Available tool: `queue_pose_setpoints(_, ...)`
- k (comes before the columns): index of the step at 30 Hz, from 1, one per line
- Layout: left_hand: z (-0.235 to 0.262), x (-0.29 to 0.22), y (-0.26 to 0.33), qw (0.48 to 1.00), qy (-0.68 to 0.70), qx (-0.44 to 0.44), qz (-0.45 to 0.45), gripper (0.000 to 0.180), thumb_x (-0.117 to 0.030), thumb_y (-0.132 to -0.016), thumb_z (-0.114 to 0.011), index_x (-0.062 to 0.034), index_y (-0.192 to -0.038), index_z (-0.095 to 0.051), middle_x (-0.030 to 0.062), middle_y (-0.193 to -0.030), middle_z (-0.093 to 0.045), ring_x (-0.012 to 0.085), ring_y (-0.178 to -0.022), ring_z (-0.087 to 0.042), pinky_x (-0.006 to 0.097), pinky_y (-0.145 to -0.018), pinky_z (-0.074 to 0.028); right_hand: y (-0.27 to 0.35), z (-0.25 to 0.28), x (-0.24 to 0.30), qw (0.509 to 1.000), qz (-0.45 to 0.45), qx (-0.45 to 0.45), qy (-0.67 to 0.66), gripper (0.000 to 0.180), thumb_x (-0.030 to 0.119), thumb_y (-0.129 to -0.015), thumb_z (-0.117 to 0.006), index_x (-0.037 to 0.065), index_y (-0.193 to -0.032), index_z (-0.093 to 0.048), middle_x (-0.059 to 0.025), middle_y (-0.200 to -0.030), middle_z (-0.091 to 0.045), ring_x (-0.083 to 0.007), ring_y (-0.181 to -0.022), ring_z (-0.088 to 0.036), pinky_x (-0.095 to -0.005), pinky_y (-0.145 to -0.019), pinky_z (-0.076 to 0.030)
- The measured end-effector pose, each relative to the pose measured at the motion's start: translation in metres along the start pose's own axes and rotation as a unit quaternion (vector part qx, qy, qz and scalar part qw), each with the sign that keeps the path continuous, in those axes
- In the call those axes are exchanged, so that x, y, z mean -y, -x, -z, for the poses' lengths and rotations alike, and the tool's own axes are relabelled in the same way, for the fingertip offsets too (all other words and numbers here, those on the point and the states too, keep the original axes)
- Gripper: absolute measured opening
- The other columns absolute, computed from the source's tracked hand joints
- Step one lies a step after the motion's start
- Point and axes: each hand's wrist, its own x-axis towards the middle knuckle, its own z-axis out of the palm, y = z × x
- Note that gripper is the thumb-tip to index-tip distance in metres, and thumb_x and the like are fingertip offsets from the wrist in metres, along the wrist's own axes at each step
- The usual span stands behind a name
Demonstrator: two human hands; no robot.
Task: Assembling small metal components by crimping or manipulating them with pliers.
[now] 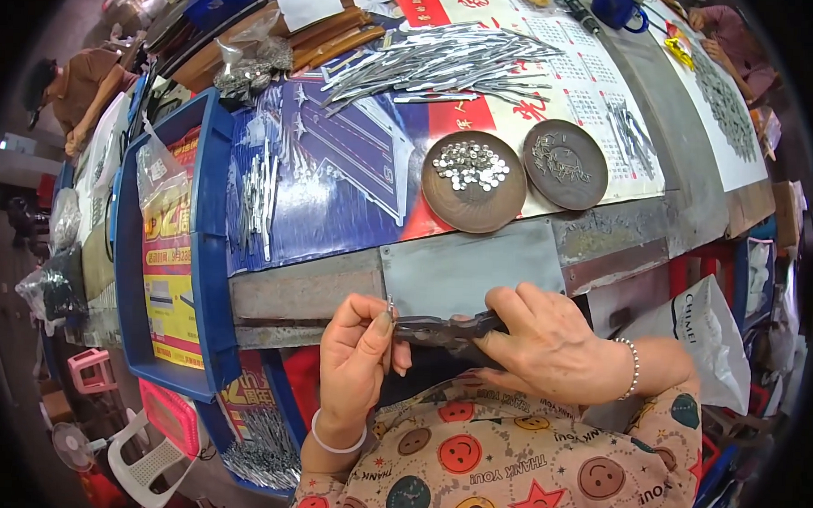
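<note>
Dark metal pliers (pixel 444 328) are lying across the right hand (pixel 547 344), whose fingers are closing round the handles, wrist bent inward over the patterned lap. The left hand (pixel 358 355) is rising palm-inward, thumb and forefinger pinching a small silvery pin (pixel 390 304) upright at the pliers' tip, just below the grey worktable edge (pixel 478 265). Beyond it, a brown dish (pixel 444 206) is holding shiny small parts.
</note>
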Motion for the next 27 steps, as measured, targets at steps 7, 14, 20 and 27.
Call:
queue_pose_setpoints(7, 0.002, 0.002, -0.001, 1.000, -0.014, 0.012, -0.003, 0.009, -0.010, -0.099, -0.054, -0.0015, -0.096, -0.053, 0.0038, -0.078, -0.057, 0.0097, -0.059, -0.055, 0.021, -0.051, -0.043, 0.001, -0.007, 0.000, 0.999, 0.007, 0.011, 0.051, 0.025, 0.029, -0.071, -0.075, 0.008, -0.080, -0.065, -0.0111, -0.092, -0.045, -0.0239, -0.078, -0.051, -0.0349, -0.060, -0.044)
queue_pose_setpoints(14, 0.008, 0.006, 0.000, 0.998, -0.039, -0.004, -0.041, 0.008, -0.008, -0.099, -0.055, -0.0014, -0.095, -0.053, 0.0047, -0.085, -0.057, 0.0105, -0.060, -0.055, 0.022, -0.051, -0.043, -0.009, 0.006, -0.012, 0.878, -0.051, 0.239, -0.412, 0.039, 0.032, -0.082, -0.069, 0.000, -0.103, -0.067, -0.0163, -0.089, -0.046, -0.0323, -0.075, -0.058, -0.0425, -0.065, -0.049)
queue_pose_setpoints(20, 0.009, 0.007, 0.001, 1.000, 0.012, -0.003, -0.018, 0.009, -0.009, -0.100, -0.054, -0.0013, -0.097, -0.053, 0.0045, -0.080, -0.057, 0.0106, -0.059, -0.055, 0.022, -0.052, -0.043, -0.001, -0.004, 0.003, 0.992, -0.022, 0.057, -0.110, 0.033, 0.029, -0.077, -0.074, 0.001, -0.093, -0.067, -0.0153, -0.090, -0.045, -0.0299, -0.081, -0.055, -0.0379, -0.064, -0.048)
queue_pose_setpoints(27, 0.007, 0.004, 0.005, 1.000, -0.006, -0.009, 0.000, 0.010, -0.011, -0.100, -0.054, -0.0014, -0.096, -0.053, 0.0033, -0.075, -0.056, 0.0100, -0.058, -0.054, 0.022, -0.052, -0.043, 0.000, -0.009, 0.005, 0.998, -0.002, 0.045, -0.043, 0.027, 0.027, -0.072, -0.076, 0.006, -0.082, -0.064, -0.0127, -0.091, -0.043, -0.0261, -0.080, -0.051, -0.0346, -0.061, -0.045)
